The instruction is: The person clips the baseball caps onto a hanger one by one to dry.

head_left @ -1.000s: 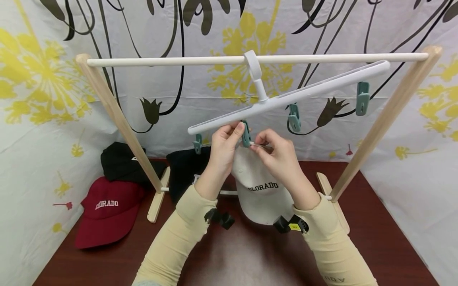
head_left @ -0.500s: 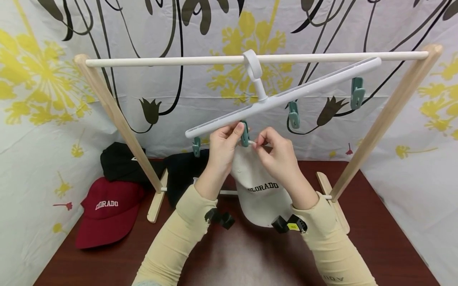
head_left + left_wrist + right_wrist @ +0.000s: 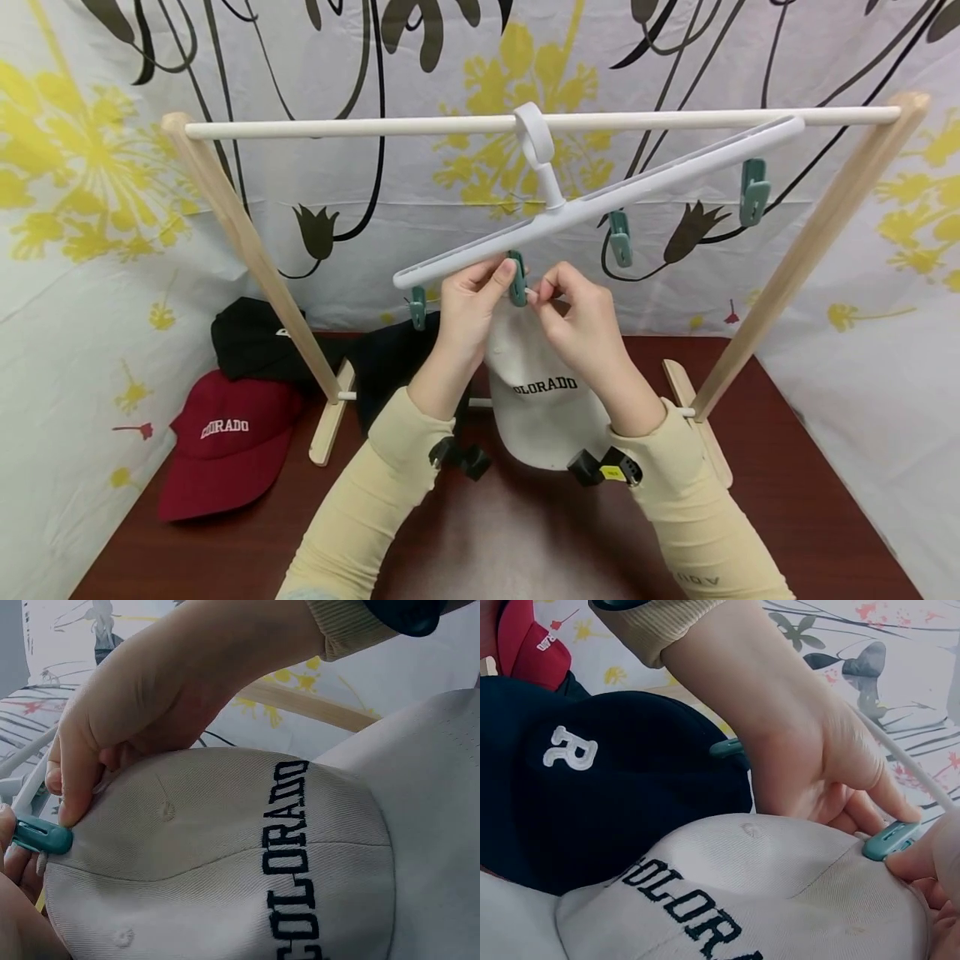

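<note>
My left hand pinches a green clip under the white hanger. My right hand pinches the crown's top edge of an off-white cap lettered COLORADO, right beside that clip. In the right wrist view the clip's lower end meets the crown of the cap; whether it bites the fabric I cannot tell. A dark navy cap with a white R hangs to the left, a second green clip at its top. Part of it is hidden behind my left forearm.
The hanger hangs tilted, left end low, from the white rod of a wooden-legged rack. Two more clips hang on its right half, one near the middle. A red cap and a black cap lie on the table at left.
The hanger has rocked slightly, its right end a little higher than a second ago. My right hand and the off-white cap have risen slightly. The left hand's pinch stays about the same.
</note>
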`<state>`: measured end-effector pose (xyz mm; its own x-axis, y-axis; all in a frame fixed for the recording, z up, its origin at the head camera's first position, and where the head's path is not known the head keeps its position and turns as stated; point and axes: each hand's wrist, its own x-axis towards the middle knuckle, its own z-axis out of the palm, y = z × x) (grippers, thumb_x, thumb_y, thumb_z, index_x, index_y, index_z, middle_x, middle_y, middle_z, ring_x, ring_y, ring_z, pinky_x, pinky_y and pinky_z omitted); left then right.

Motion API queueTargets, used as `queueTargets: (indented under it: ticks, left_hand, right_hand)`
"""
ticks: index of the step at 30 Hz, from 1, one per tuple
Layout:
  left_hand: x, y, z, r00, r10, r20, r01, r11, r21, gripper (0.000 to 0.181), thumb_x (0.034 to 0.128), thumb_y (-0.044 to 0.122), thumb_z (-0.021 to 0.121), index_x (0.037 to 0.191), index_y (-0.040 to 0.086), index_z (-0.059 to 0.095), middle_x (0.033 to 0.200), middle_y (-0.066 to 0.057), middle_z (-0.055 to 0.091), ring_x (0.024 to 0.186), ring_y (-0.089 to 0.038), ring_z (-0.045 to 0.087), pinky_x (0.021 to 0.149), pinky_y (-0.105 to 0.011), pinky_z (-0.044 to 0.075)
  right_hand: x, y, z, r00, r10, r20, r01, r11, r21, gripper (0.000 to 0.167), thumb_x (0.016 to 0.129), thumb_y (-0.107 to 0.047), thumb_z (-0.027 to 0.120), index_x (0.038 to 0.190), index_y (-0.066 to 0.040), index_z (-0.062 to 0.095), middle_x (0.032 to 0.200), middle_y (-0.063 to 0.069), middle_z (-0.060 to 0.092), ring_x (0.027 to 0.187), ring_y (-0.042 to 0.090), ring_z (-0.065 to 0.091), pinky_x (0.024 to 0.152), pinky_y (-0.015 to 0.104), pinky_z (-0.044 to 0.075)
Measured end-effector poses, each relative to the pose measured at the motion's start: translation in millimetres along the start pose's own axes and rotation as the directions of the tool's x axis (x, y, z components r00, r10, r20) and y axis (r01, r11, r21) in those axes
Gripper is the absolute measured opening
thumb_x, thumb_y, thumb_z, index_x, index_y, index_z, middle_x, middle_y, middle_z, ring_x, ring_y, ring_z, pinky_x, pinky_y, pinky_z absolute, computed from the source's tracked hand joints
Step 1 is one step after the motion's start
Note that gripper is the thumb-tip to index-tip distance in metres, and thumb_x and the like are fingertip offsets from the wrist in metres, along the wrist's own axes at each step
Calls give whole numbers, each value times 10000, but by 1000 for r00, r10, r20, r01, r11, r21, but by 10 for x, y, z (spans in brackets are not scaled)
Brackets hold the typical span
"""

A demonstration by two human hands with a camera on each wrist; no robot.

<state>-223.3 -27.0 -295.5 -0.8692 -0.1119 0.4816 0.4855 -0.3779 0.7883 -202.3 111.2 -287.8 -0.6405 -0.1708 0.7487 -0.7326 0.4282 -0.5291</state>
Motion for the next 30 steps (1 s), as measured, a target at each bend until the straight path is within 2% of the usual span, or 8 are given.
queueTargets:
  ticks: [7,13,18,23,30]
  left_hand:
    - [-23,10,-47,999,-12,35,9,997,81,240,913,20,631,1098,-133,645,856,-15,714,838,-131,637,790,-283,487]
    - [-30,21,-73,997,-20,70,10,990,143,253,935,61,612,1126,-102,647,921,-63,709,865,-125,638,814,-288,480]
    - [-33,20,-88,997,-25,75,11,984,177,262,941,76,610,1142,-87,646,969,-97,699,884,-117,626,826,-287,468]
    - [-45,8,-100,995,-33,95,11,975,221,285,940,102,621,1180,-50,642,1020,-112,693,879,-126,593,818,-279,456]
    - [-66,-8,-117,994,-15,105,-14,962,271,327,932,82,628,1237,-34,614,1060,-145,667,916,-145,564,817,-274,448]
  right_hand:
    - [-20,31,3,1000,-1,-5,1,1000,3,191,847,59,671,780,-33,517,786,58,630,785,148,611,612,174,463]
    - [-46,41,13,1000,27,6,-27,999,35,145,850,70,658,824,-13,541,832,98,628,835,165,620,686,187,498]
    - [-78,52,17,999,49,17,-50,997,50,136,843,75,674,885,9,561,870,111,638,870,186,643,743,199,513]
    - [-108,72,7,999,50,15,-50,999,14,171,839,40,702,951,10,577,890,103,653,847,175,651,711,185,509]
    - [-158,117,-12,999,42,12,-42,999,-28,220,839,0,720,1014,4,588,966,106,667,890,188,646,720,309,524]
